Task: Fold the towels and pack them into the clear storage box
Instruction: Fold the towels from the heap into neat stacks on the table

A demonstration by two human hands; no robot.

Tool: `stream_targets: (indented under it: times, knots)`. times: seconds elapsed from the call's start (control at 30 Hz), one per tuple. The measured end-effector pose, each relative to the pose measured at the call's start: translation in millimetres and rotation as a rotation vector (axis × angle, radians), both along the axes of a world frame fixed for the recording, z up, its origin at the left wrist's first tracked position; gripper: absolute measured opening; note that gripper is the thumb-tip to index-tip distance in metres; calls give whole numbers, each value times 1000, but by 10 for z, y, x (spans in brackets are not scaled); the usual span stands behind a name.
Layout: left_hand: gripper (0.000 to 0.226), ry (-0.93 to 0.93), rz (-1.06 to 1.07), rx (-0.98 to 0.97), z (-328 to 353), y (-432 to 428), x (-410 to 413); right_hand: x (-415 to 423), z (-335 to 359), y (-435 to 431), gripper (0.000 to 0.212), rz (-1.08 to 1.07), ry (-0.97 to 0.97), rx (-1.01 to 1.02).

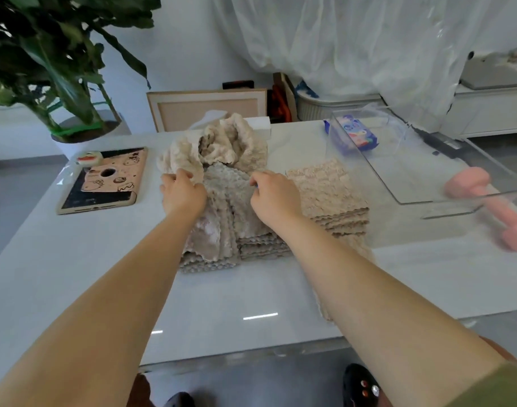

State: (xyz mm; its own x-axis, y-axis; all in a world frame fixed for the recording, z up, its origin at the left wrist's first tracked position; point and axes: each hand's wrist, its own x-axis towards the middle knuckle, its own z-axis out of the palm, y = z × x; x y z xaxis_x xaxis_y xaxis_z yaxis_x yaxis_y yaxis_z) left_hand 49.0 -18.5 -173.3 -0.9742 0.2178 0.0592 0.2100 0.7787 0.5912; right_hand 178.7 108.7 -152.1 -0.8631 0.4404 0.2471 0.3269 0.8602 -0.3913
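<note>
Grey-beige dimpled fabric: the towel point(226, 198) being worked lies draped over a low folded stack point(263, 248) at the middle of the white table point(251, 304). The left hand point(182, 195) grips its far-left edge with the fingers curled into the cloth, right against the crumpled heap. The right hand point(273, 198) pinches the far-right edge between thumb and curled fingers. Both forearms reach straight out over the table, and the towel's near end hangs in loose folds over the front of the stack.

Touching the towel on its far side is a crumpled heap of cream towels point(222, 142). Just beside the right hand sits a second folded stack point(324, 195), squared and flat.

Further right stands the clear storage box point(427, 160), open-topped and set at a slant to the table edge. A blue packet point(354, 133) shows through its far corner; whether it lies inside or behind cannot be told. A pink dumbbell point(486, 207) lies at the box's near right corner.

To the left, well apart from the towels, a tablet in a pink case point(104, 180) lies flat, with a potted plant point(60, 54) behind it. A chair back point(207, 107) stands beyond the table.
</note>
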Motion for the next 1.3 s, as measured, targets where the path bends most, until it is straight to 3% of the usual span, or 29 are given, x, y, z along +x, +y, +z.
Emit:
stream_targets:
  times: [0.23,0.3,0.37,0.4,0.57,0.7,0.8,0.93,1.13,1.17,1.3]
  knots:
    - [77,-258,101,187,-131,183,-684,-298,-54,36,26,21,40,-69]
    - [61,-327,134,133,-191,181,-825,-292,-100,69,26,12,42,-75]
    - [27,-303,133,143,-229,178,-899,-285,-140,123,26,5,26,-79]
    - [23,-262,124,187,-229,168,-901,-283,-154,136,26,1,21,-82]
    - [32,-16,17,372,82,139,-670,-278,-171,48,31,28,39,-147]
    - [11,-219,-109,843,495,119,-417,-261,-126,-94,38,70,74,-322]
    - [19,-252,-170,945,818,75,-213,-174,-33,-187,42,72,135,-466]
    - [10,-340,-214,1086,1145,-36,0,-70,109,-224,55,19,226,-641]
    - [26,-512,-449,1285,1454,-274,419,151,450,-319,90,-34,405,-856]
    - [29,-540,-492,1330,1489,-305,493,194,482,-329,86,-10,406,-872]
    - [28,-619,-552,1305,1534,-373,769,431,572,-392,37,59,413,-968]
